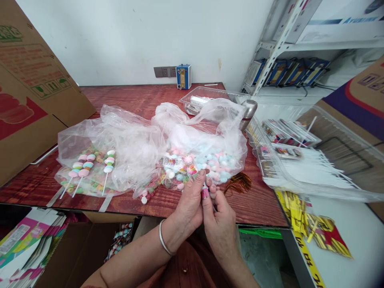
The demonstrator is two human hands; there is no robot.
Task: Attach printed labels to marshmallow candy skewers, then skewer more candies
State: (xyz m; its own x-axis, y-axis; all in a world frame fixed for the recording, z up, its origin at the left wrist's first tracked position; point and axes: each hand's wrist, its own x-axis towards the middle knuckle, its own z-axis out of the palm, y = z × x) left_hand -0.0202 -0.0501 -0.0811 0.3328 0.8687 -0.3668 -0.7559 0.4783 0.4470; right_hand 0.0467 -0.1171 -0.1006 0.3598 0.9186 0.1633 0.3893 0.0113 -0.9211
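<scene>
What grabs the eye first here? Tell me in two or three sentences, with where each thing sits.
Front and centre, the left hand and right hand pinch the end of a wrapped candy skewer over the near edge of the red wooden table. Just beyond them a crumpled clear bag holds a heap of pastel candy discs. Candy skewers on white sticks lie at the bag's left end.

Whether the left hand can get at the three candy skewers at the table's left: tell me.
Probably yes, once freed. The left hand and right hand both pinch a wrapped candy stick; the candy skewers lie in view, only crumpled bag between.
</scene>
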